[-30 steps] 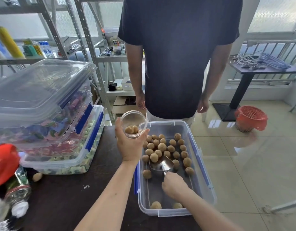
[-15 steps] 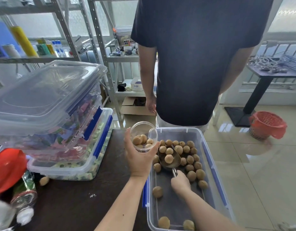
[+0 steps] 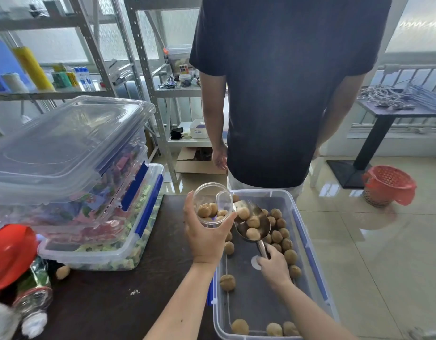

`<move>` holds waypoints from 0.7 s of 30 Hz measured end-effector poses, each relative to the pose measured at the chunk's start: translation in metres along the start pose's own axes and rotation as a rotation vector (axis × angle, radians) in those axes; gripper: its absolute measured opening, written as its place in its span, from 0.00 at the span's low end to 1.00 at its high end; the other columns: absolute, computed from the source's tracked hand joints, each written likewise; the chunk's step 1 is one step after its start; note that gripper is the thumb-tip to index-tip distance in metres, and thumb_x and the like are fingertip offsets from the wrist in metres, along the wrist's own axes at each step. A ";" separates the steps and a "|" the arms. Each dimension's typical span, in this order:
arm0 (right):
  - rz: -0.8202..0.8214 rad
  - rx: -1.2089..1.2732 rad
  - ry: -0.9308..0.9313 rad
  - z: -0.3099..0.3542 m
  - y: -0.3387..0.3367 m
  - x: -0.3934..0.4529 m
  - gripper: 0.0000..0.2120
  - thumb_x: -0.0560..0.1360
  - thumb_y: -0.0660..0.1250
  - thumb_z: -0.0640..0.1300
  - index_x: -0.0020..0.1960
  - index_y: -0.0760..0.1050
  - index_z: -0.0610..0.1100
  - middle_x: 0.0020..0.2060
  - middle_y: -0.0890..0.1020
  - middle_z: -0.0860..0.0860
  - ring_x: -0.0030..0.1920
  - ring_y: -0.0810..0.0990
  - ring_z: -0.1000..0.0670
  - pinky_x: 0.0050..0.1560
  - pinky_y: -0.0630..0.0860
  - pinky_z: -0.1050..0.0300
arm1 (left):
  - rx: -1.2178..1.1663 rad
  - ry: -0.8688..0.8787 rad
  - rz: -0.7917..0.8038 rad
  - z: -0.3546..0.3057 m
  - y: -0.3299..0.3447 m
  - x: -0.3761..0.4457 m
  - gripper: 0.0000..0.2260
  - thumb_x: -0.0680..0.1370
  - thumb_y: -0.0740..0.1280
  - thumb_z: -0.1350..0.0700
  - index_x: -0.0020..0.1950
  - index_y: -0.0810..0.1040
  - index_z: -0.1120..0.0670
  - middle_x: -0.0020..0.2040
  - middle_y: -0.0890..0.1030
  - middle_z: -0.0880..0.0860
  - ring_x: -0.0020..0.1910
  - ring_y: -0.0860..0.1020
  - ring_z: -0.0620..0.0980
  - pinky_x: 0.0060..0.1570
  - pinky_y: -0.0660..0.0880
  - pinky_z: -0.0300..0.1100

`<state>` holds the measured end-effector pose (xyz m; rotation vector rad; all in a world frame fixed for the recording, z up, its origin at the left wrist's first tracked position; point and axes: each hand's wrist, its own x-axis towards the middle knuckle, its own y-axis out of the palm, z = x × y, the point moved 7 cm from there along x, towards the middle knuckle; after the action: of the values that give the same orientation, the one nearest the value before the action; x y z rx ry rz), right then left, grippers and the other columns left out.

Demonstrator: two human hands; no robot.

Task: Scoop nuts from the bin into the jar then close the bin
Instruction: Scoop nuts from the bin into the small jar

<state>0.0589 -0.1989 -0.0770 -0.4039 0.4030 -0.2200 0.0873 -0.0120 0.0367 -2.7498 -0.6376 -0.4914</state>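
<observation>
My left hand (image 3: 207, 238) grips a clear jar (image 3: 210, 204), tilted with its mouth toward the right and several nuts inside. My right hand (image 3: 273, 266) holds the handle of a metal scoop (image 3: 252, 224), whose bowl carries three nuts and sits right at the jar's mouth. Both are over the open clear bin (image 3: 307, 244) with blue clips. Several loose nuts (image 3: 282, 238) lie in the bin, most along its right side and a few near the front.
Stacked lidded clear containers (image 3: 72, 168) fill the table's left. A loose nut (image 3: 63, 272), a red cap (image 3: 11, 256) and a bottle (image 3: 33, 298) lie at the front left. A person in a dark shirt (image 3: 280, 94) stands just behind the bin. Metal shelves (image 3: 143, 69) stand behind.
My right hand has lifted the scoop out of the pile with nuts in it and brought it up to the jar's mouth. The jar holds more nuts than a second ago.
</observation>
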 end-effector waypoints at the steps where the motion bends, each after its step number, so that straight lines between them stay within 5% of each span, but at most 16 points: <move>1: 0.000 -0.017 -0.018 0.005 -0.007 -0.002 0.14 0.73 0.63 0.34 0.56 0.76 0.45 0.46 0.80 0.47 0.45 0.76 0.47 0.42 0.71 0.55 | 0.010 0.001 0.011 -0.001 0.002 -0.002 0.42 0.62 0.79 0.52 0.70 0.61 0.49 0.65 0.67 0.45 0.64 0.64 0.39 0.55 0.59 0.17; 7: -0.022 0.024 -0.045 0.040 -0.061 -0.023 0.08 0.67 0.63 0.35 0.37 0.78 0.44 0.32 0.78 0.45 0.31 0.73 0.46 0.33 0.69 0.50 | 0.010 -0.053 0.103 -0.007 0.017 -0.018 0.43 0.62 0.80 0.52 0.72 0.61 0.51 0.66 0.69 0.48 0.62 0.66 0.41 0.60 0.64 0.36; 10: 0.029 0.009 -0.080 0.068 -0.094 -0.049 0.16 0.72 0.60 0.27 0.32 0.71 0.43 0.22 0.73 0.52 0.23 0.68 0.54 0.24 0.67 0.65 | -0.001 -0.070 0.167 -0.013 0.028 -0.027 0.43 0.63 0.79 0.51 0.72 0.60 0.50 0.67 0.69 0.49 0.63 0.65 0.43 0.60 0.65 0.38; 15: -0.007 -0.234 -0.238 0.104 -0.139 -0.079 0.14 0.72 0.62 0.31 0.31 0.69 0.44 0.25 0.68 0.52 0.28 0.66 0.54 0.30 0.62 0.62 | 0.044 -0.158 0.288 -0.008 0.050 -0.043 0.44 0.63 0.79 0.50 0.72 0.60 0.49 0.61 0.72 0.45 0.52 0.73 0.39 0.51 0.68 0.27; 19: 0.076 -0.439 -0.280 0.122 -0.153 -0.104 0.07 0.71 0.63 0.33 0.35 0.73 0.40 0.27 0.69 0.50 0.28 0.66 0.53 0.32 0.64 0.59 | 0.139 -0.229 0.345 0.005 0.062 -0.056 0.46 0.59 0.79 0.44 0.70 0.57 0.42 0.65 0.74 0.51 0.63 0.74 0.53 0.62 0.73 0.53; 21: 0.092 -0.565 -0.290 0.127 -0.157 -0.111 0.07 0.68 0.63 0.33 0.33 0.71 0.42 0.26 0.69 0.50 0.28 0.66 0.52 0.32 0.64 0.57 | 0.180 -0.224 0.347 0.002 0.064 -0.060 0.45 0.60 0.78 0.45 0.71 0.57 0.45 0.66 0.73 0.52 0.65 0.72 0.54 0.65 0.71 0.51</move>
<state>-0.0067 -0.2651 0.1333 -0.9578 0.1908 0.0495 0.0672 -0.0887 -0.0004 -2.6804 -0.2252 -0.0457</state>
